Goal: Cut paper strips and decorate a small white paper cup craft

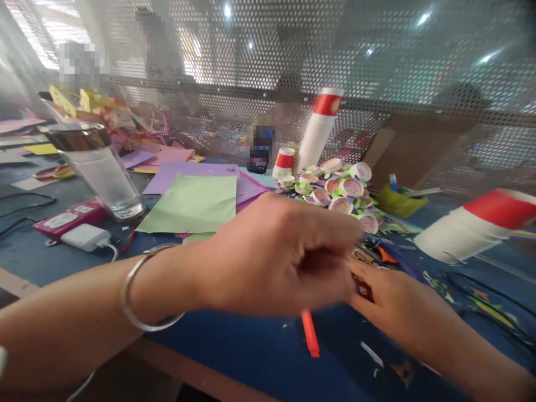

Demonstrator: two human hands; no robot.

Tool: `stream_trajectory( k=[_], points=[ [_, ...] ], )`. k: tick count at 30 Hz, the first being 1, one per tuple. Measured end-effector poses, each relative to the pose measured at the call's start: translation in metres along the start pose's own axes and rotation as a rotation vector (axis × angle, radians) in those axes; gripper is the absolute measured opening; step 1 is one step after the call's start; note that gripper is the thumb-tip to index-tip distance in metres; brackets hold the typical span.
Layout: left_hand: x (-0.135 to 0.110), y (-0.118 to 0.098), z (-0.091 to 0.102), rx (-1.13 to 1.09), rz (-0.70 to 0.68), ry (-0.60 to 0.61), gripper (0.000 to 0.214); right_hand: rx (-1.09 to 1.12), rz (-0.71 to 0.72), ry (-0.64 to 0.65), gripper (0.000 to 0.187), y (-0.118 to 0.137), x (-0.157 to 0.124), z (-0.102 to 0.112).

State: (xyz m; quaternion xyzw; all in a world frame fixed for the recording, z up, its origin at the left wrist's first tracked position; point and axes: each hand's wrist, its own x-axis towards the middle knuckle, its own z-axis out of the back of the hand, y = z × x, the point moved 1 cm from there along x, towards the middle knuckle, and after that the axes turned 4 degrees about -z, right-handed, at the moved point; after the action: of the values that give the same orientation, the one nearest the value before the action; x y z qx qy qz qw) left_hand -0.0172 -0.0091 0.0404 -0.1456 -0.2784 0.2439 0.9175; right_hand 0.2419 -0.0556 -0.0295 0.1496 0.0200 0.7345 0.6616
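Observation:
My left hand [268, 262], with a silver bangle at the wrist, is curled closed in mid-view above the blue table [234, 346]. Whatever its fingers may hold is hidden, and the fingertips are blurred. My right hand [402, 296] meets it from the right. Its fingers are bent and mostly behind the left hand; a dark red bit [363, 288] shows between thumb and forefinger. Below the left hand lies an orange-red plastic stick [310, 335]. Just beyond both hands is a heap of cut paper-cup pieces [341, 192] with green and purple paper.
Green paper [196, 204] and purple sheets [180, 173] lie left of centre. A glass of water [103, 176] stands beside a white charger [86, 237]. Stacked paper cups [320, 131] rise at the back; another cup stack [477, 226] leans at right. Perforated metal [234, 61] closes the far side.

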Motion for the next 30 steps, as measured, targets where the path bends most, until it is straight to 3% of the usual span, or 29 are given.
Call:
stream_trajectory(
  k=[2,3,5,7,10,12,20,24,26,30],
  points=[
    [0.01,0.004,0.003,-0.097,-0.075,-0.138,0.026,-0.061,-0.041,0.093,0.037,0.002,0.001,0.001],
    [0.015,0.013,0.004,-0.093,-0.044,-0.218,0.026,-0.086,-0.064,0.132,0.038,0.003,0.002,0.002],
    [0.022,0.037,0.002,-0.076,0.047,-0.253,0.024,-0.134,-0.104,0.193,0.038,0.005,0.003,0.004],
    [0.025,0.062,-0.002,0.04,0.111,-0.213,0.024,-0.166,-0.12,0.222,0.038,0.007,0.003,0.005],
    [0.025,0.085,-0.007,0.219,0.15,-0.062,0.012,-0.189,-0.122,0.237,0.037,0.008,0.003,0.006],
    [0.023,0.09,-0.012,0.242,0.134,0.007,0.008,-0.181,-0.1,0.219,0.037,0.006,0.002,0.005],
    [0.019,0.099,-0.022,0.259,0.171,0.209,0.034,-0.166,0.091,0.035,0.035,-0.002,-0.004,-0.002],
    [0.02,0.102,-0.023,0.221,0.144,0.241,0.031,-0.157,0.172,-0.029,0.036,-0.004,-0.006,-0.003],
    [0.021,0.101,-0.023,0.186,0.102,0.149,0.029,-0.161,0.182,-0.024,0.036,-0.004,-0.006,-0.004],
    [0.024,0.09,-0.016,0.052,0.026,-0.286,0.017,-0.182,0.22,-0.04,0.031,-0.001,-0.009,-0.005]
  ],
)
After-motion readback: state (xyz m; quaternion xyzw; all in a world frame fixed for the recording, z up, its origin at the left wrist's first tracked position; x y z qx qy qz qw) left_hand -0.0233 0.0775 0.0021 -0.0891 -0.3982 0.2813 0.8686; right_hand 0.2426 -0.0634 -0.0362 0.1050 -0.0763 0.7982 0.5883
